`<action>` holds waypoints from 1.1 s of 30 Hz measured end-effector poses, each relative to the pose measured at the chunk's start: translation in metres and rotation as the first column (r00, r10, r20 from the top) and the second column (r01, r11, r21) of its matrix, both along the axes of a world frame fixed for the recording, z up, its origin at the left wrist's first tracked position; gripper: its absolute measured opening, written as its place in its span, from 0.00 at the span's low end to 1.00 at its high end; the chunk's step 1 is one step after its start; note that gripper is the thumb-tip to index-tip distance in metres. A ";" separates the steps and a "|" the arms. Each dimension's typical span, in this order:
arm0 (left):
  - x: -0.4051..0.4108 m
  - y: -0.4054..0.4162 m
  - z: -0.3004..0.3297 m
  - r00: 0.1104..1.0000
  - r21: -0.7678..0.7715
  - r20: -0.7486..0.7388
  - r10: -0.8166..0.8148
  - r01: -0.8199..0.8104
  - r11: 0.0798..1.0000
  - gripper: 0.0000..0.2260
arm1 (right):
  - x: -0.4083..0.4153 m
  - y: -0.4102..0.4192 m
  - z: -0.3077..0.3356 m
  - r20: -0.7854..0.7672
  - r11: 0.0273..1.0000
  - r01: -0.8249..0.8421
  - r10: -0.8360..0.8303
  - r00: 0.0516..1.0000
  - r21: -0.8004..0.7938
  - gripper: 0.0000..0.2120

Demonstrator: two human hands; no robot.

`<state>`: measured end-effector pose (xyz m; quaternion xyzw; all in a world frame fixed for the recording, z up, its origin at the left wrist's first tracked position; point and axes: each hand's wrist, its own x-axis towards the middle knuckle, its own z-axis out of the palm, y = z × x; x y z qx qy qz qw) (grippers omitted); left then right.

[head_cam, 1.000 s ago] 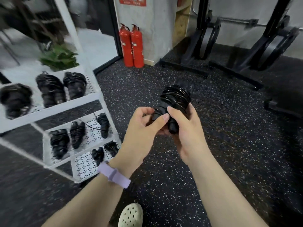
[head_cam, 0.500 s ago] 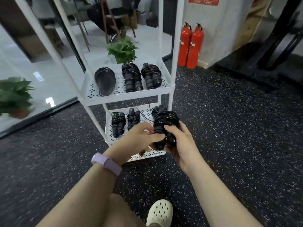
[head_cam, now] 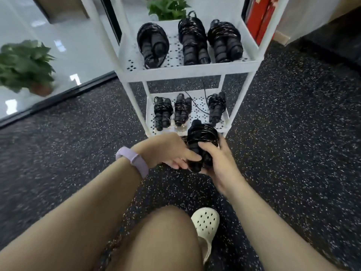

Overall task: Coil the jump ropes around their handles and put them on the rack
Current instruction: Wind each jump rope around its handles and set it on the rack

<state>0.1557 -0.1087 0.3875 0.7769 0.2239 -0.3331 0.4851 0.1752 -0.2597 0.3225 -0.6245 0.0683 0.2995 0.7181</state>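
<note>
A black jump rope (head_cam: 202,140), coiled around its two handles, is held upright in front of the white rack (head_cam: 187,72). My right hand (head_cam: 216,165) grips the handles from the right, thumb across the front. My left hand (head_cam: 170,151) holds the lower end of the handles from the left, fingers underneath. Three coiled ropes (head_cam: 192,43) lie on the rack's upper shelf. On the lower shelf (head_cam: 197,112) lie three smaller bundles, one with a loose cord end sticking out.
The rack stands on dark speckled rubber floor (head_cam: 293,133). A glass wall with a black frame (head_cam: 58,94) runs on the left, potted plants behind it. Red extinguishers (head_cam: 259,18) stand behind the rack's right post. My knee and a white clog (head_cam: 206,223) are below.
The view has swung left and closed in on the rack, which now fills the middle. Both hands with the coiled rope have come nearer the lower shelf. My knee has risen into view.
</note>
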 end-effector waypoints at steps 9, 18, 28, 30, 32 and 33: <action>-0.037 0.020 -0.134 0.942 -0.174 -0.084 0.326 -0.335 0.926 0.06 | -0.007 0.018 -0.108 -0.160 0.986 -0.070 0.045 0.986 -0.154 0.17; -0.011 0.042 -0.241 0.814 -0.094 -0.073 0.576 -0.580 0.809 0.03 | 0.025 0.060 -0.218 -0.091 0.908 -0.194 0.172 0.981 -0.372 0.20; 0.048 0.080 -0.329 0.697 -0.006 0.100 0.710 -0.713 0.701 0.08 | 0.085 0.116 -0.279 0.012 0.753 -0.296 0.374 0.927 -0.587 0.11; 0.061 0.085 -0.344 0.622 -0.023 0.109 0.775 -0.778 0.628 0.09 | 0.090 0.126 -0.287 0.022 0.744 -0.334 0.424 0.906 -0.578 0.12; 0.072 0.088 -0.358 0.603 0.054 0.160 0.782 -0.796 0.603 0.09 | 0.092 0.134 -0.295 0.012 0.754 -0.363 0.441 0.898 -0.547 0.09; 0.077 0.087 -0.364 0.615 0.129 0.204 0.761 -0.788 0.602 0.08 | 0.093 0.137 -0.299 0.006 0.768 -0.374 0.441 0.897 -0.520 0.10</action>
